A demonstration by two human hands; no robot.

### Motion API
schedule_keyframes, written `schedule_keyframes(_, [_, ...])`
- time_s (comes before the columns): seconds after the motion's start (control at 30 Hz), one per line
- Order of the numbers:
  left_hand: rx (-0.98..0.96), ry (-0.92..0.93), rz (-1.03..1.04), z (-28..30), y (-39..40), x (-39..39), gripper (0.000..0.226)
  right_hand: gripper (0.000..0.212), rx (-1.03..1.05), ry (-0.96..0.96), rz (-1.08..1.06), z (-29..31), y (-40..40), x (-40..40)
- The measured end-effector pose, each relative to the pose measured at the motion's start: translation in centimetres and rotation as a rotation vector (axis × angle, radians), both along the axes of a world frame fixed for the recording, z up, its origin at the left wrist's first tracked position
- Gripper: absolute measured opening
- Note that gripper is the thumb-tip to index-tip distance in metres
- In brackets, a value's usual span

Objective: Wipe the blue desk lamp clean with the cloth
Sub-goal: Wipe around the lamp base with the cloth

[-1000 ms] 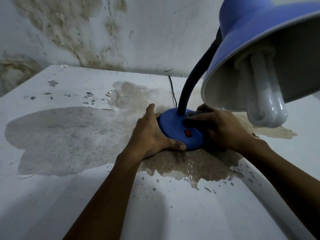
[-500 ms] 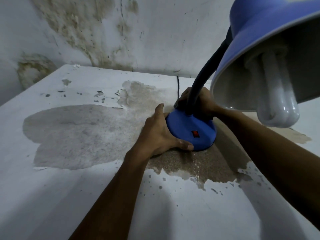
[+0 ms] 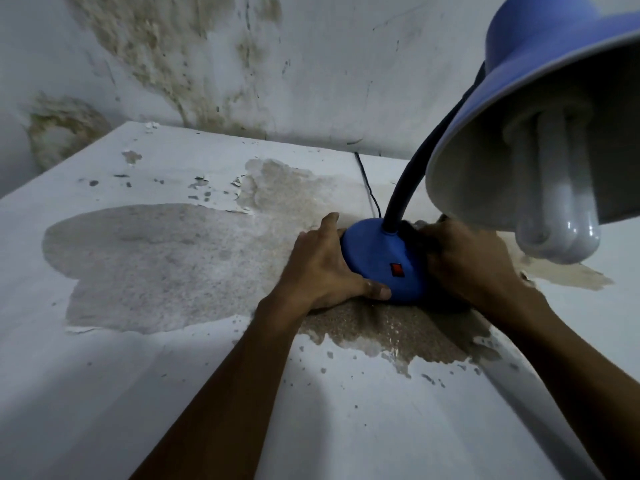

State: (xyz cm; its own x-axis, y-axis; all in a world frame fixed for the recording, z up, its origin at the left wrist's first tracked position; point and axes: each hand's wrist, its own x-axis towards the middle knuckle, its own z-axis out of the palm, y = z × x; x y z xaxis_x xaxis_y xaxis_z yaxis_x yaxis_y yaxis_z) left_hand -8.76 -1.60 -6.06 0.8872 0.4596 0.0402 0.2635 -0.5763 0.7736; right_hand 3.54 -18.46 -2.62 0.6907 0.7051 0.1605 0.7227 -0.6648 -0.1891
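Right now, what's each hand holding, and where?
Left hand grips the lamp base at its left rim. Right hand presses a dark cloth against the base's right side.

I see a room in an old and damp home, maybe a bedroom or a study corner. The wall (image 3: 311, 64) is white, but it has big brown and yellow stains, and the paint looks swollen. The table (image 3: 104, 375) stands against this wall; its white coating is peeled off in large patches, and the rough board under it shows. A blue desk lamp (image 3: 381, 261) with an energy-saving bulb (image 3: 557, 216) and a thin black cord (image 3: 367, 181) suggests a domestic place.
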Motion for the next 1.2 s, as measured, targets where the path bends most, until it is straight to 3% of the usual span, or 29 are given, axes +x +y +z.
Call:
schedule_keyframes(0.07, [0.008, -0.009, 0.007, -0.1, 0.0, 0.1, 0.138, 0.028, -0.081, -0.069, 0.007, 0.4, 0.2, -1.0])
schedule_keyframes(0.2, [-0.012, -0.033, -0.001, -0.2, 0.1, 0.2, 0.139, 0.035, -0.136, -0.002, 0.145, 1.8, 2.8, -3.8])
schedule_keyframes(0.3, [-0.022, -0.042, 0.004, -0.2, 0.1, 0.1, 0.136, 0.031, -0.084, -0.214, 0.154, 1.2, 5.2, -4.3])
schedule_keyframes(0.47, [-0.017, -0.047, 0.007, -0.3, 0.1, 0.2, 0.135, 0.021, -0.201, -0.478, 0.055, 1.8, 8.9, -5.0])
schedule_keyframes(0.63, [-0.013, -0.058, 0.013, -0.6, 0.3, 0.2, 0.138, 0.026, -0.141, -0.449, 0.142, 1.7, 8.6, -4.0])
schedule_keyframes(0.77, [-0.016, -0.045, 0.006, -0.5, 0.4, 0.2, 0.146, 0.04, -0.131, -0.099, 0.304, 2.4, 3.9, -3.3])
schedule_keyframes(0.83, [-0.007, -0.038, 0.003, -0.4, 0.5, 0.1, 0.145, 0.038, -0.107, -0.013, 0.29, 2.1, 1.0, -2.1])
schedule_keyframes(0.93, [0.004, -0.019, 0.013, -0.4, 0.4, 0.0, 0.146, 0.024, -0.067, -0.109, 0.054, -0.2, -1.0, 1.4])
schedule_keyframes(0.97, [0.007, -0.012, 0.016, -0.4, 0.4, 0.0, 0.147, 0.031, -0.057, -0.162, -0.003, -1.2, -0.8, 2.8])
schedule_keyframes(1.07, [-0.003, -0.002, 0.025, -0.3, 0.2, 0.1, 0.147, 0.027, -0.084, -0.293, -0.03, -3.0, 0.9, 4.0])
schedule_keyframes(1.2, [-0.03, -0.016, 0.031, -0.1, 0.1, 0.1, 0.144, 0.03, 0.044, -0.237, 0.041, -1.0, 0.6, -0.6])
